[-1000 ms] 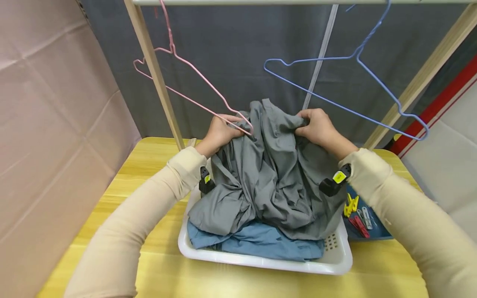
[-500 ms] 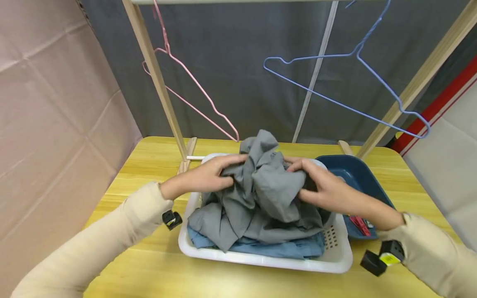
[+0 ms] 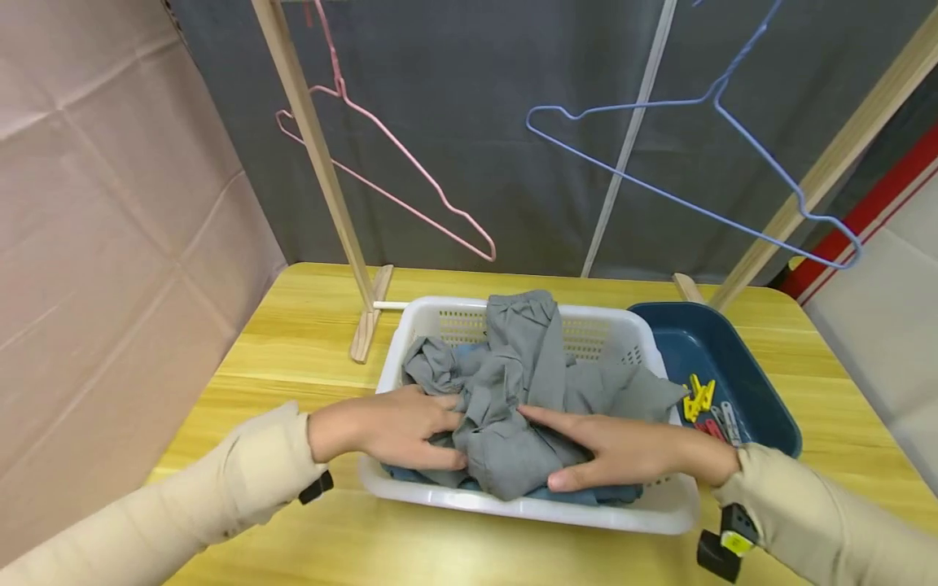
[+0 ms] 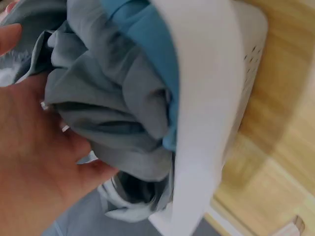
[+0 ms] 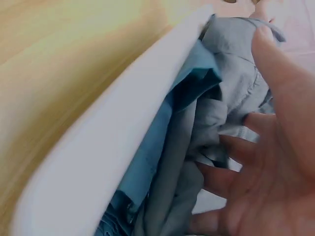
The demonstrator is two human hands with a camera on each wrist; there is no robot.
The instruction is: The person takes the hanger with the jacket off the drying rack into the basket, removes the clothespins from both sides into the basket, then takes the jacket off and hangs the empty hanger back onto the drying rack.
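the crumpled grey garment (image 3: 523, 391) lies heaped in the white laundry basket (image 3: 586, 514) on top of a blue garment (image 3: 586, 494). the left hand (image 3: 396, 425) and the right hand (image 3: 611, 448) rest flat against its near folds from either side, fingers straight, gripping nothing. the basket sits on the wooden desk (image 3: 293, 325) beside a dark blue tray (image 3: 740, 382) of clothes pegs (image 3: 696, 396); pink (image 3: 410, 175) and blue (image 3: 689, 203) wire hangers hang behind.
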